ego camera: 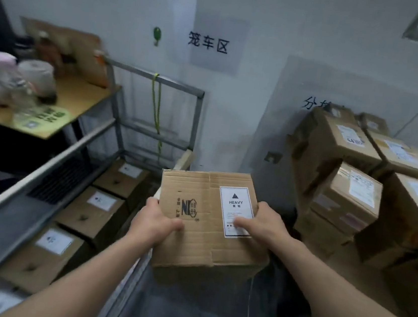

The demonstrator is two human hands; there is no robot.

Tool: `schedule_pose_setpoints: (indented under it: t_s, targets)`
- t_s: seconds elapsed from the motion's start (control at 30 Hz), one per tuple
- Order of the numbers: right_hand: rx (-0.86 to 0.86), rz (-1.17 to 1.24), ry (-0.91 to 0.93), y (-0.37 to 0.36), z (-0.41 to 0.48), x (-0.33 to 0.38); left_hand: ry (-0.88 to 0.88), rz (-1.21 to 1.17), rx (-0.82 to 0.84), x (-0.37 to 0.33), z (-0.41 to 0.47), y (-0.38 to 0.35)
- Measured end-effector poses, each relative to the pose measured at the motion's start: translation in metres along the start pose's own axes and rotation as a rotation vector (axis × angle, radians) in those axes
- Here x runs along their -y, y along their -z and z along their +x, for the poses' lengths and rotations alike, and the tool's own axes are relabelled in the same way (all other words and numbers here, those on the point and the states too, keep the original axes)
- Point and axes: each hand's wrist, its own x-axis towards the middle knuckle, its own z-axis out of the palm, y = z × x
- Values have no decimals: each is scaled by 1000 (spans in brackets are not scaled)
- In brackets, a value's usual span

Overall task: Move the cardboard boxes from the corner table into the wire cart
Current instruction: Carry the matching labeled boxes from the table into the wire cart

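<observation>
One cardboard box [200,239] is in the air at chest height, carried flat with its white HEAVY label [235,211] facing up. The left hand [154,221] clamps its left edge, thumb on top and fingers curled under. The right hand [263,224] grips the right edge the same way, with its thumb lying across the label. The box hangs between the two groups of cartons, just beside the right side of the wire cart [195,119] and not yet inside it.

Down in the cart, a row of boxes [96,207] with white labels lines the floor along the left side, so several loads look done. To the right, a stack of boxes [348,154] sits in the corner, piled several high; whatever it stands on is hidden. Judging by that pile, a good share of the job is left. Beyond the cart, a wooden table [83,100] holds clutter, and a paper sign [208,43] hangs on the wall.
</observation>
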Motion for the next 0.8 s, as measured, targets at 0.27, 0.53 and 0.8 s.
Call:
schedule_pose_setpoints:
  t_s: [0.27, 0.53, 0.8]
  targets:
    - [83, -1, 230, -69, 29, 165, 63, -73, -182, 68, 42, 136]
    - [257, -99, 379, -157, 47, 278, 225, -171, -344, 154, 51, 207]
    - [518, -254, 606, -279, 57, 351, 500, -360, -527, 251, 36, 216]
